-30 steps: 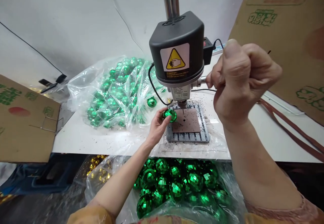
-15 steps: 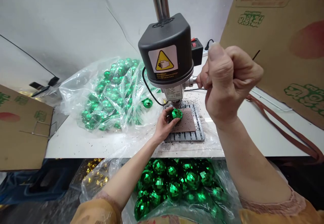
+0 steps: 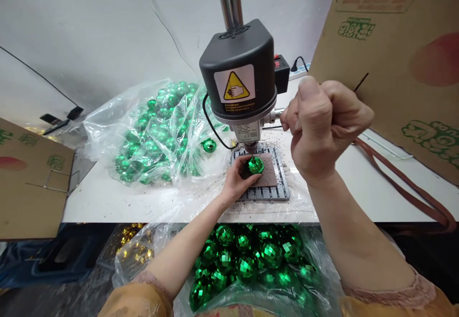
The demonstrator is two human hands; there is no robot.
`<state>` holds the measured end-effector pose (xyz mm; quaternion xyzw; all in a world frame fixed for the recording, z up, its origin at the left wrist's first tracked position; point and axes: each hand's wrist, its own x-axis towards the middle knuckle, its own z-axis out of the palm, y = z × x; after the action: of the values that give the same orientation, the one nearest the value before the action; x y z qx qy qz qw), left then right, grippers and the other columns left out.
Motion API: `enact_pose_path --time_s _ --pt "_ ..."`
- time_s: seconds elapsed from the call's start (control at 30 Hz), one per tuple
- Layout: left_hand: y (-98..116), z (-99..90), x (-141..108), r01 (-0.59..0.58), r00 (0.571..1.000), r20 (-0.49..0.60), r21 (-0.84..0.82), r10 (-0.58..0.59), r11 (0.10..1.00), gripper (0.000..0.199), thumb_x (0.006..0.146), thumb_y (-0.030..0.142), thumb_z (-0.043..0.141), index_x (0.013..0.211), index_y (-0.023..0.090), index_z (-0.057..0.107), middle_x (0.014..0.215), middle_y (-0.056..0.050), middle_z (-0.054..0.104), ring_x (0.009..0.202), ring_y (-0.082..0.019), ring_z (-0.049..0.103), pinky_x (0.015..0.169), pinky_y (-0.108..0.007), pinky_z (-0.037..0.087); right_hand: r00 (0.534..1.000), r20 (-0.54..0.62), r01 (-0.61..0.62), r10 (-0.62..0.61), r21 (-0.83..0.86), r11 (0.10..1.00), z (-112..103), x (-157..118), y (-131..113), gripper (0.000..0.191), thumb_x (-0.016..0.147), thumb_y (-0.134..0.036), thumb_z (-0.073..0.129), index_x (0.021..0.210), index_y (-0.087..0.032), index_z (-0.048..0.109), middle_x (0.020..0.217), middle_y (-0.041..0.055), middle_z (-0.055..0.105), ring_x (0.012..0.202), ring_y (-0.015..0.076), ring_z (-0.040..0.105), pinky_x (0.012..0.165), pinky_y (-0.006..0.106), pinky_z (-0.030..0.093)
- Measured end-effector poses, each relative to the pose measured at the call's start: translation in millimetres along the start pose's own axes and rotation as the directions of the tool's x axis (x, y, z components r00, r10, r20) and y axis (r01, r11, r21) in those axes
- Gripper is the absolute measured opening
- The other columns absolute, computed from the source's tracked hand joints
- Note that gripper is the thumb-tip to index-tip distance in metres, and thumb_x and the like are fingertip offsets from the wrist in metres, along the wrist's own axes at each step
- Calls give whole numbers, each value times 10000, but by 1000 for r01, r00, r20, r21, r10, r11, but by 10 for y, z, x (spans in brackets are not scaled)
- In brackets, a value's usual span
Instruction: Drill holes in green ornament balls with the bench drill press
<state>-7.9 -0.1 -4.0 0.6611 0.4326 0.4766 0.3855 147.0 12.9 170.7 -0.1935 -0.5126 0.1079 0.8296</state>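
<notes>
**While Steadiness Counted, Pressure Wanted Gentleness**

As the left hand [image 3: 239, 178] gripped the green ball [image 3: 256, 166] over the brown board [image 3: 270, 177], under the drill press [image 3: 234, 56], the right hand [image 3: 319, 128] was closed around its lever [image 3: 278, 112]. Probably, good work required centring beneath the bit [image 3: 253, 158], fingers [image 3: 254, 179] kept aside, and slow pulling.

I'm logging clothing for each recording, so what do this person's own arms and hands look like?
The left hand and right hand are both bare. The left sleeve is mustard-yellow, edged with a dusty-pink, textured cuff trim. The right sleeve matches in colour and trim. Both stop well short of the wrists.
</notes>
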Motion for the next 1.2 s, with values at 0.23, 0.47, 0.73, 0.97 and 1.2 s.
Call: enact_pose_path --time_s 0.23,0.47,0.73,0.97,1.2 --pt "-1 15 -5 13 1000 4 -89 -12 996 566 754 361 828 1212 200 538 1208 -107 655 1135 -239 649 1022 -431 527 997 -42 74 -71 91 993 -8 -131 -4 511 909 -195 559 525 -163 223 511 -51 201 429 22 282 448 253 232" --pt "17 3 -6 -24 1000 -7 -45 24 999 541 763 344 822 1212 199 556 1215 -107 660 1164 -249 637 1043 -440 510 992 -82 98 -91 77 992 -36 -208 28 505 863 -139 558 535 -155 174 483 -53 207 417 19 254 437 258 215" --pt "18 -15 -7 -29 1000 -4 -2 29 1000 544 762 342 822 1219 200 561 1241 -116 657 1194 -259 624 1058 -444 495 968 -143 217 -206 69 974 -51 -287 134 512 822 -123 561 553 -169 127 461 -54 187 392 30 191 401 264 219" --pt "20 -13 -3 -38 999 -9 -11 38 999 548 769 382 814 1219 194 564 1228 -115 663 1175 -253 635 1041 -435 509 976 -34 215 -213 82 973 -131 -325 104 505 834 -148 554 542 -168 143 461 -55 196 383 37 220 408 272 272" --pt "21 -10 -10 -37 999 -17 -25 37 999 552 756 373 824 1216 196 576 1216 -105 665 1156 -243 643 1034 -428 518 996 -85 -31 30 -4 1000 46 -23 -66 507 875 -198 609 491 -181 278 466 -52 223 414 56 313 435 274 238"
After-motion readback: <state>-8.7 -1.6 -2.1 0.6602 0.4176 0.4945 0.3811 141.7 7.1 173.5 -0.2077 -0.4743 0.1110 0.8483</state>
